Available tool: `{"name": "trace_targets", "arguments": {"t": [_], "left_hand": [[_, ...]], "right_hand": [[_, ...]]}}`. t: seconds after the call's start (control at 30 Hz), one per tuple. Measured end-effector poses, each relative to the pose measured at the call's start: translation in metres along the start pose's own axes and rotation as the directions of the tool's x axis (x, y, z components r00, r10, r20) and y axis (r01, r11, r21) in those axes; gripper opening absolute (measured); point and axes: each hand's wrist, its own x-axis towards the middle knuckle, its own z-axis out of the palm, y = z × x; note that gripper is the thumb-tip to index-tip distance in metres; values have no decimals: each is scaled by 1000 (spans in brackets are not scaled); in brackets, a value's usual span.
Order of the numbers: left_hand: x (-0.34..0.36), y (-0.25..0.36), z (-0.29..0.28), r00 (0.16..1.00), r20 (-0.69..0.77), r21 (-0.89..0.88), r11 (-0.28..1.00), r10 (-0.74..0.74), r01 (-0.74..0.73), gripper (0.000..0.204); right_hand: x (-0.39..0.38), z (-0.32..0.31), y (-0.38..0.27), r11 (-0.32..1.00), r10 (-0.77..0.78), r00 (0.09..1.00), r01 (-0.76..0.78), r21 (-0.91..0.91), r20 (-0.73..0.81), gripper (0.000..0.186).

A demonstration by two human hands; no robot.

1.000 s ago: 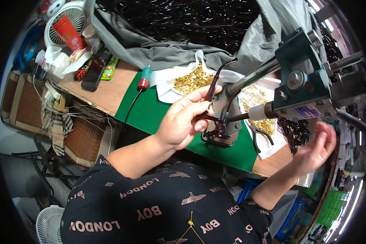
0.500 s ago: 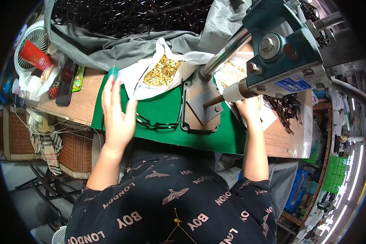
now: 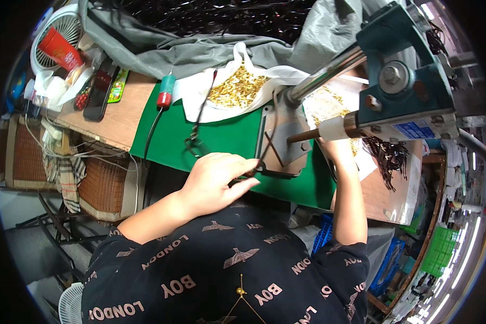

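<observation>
My left hand is closed at the near edge of the green mat, thumb and fingers pinching a black eyeglass frame. The frame is tilted and partly blurred; its long temples point away from me. Past it, a white cloth holds a heap of small gold-coloured pieces. My right hand reaches under the press arm to a second spread of gold pieces. Its fingers are hidden there. A corded teal-and-red tool with a thin tip lies at the mat's left.
The metal press with its base plate stands between my hands. Dark frame parts lie at the right. A fan, red cup and phone crowd the left. Grey sheeting and a dark pile border the back.
My left hand has come from beside the corded tool toward me and right, and now grips the eyeglass frame, which has shifted. My right hand stays beneath the press arm. The view has turned slightly.
</observation>
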Motion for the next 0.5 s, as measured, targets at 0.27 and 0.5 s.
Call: {"name": "trace_targets", "arguments": {"t": [0.27,0.5], "left_hand": [[1,15,-25,994,4,-559,824,-109,93,37],[10,16,-27,989,-13,-555,824,-148,115,35]], "right_hand": [[8,-8,13,1000,-2,997,1,9,78,23],[-1,-8,20,961,121,988,-142,237,100,23]]}}
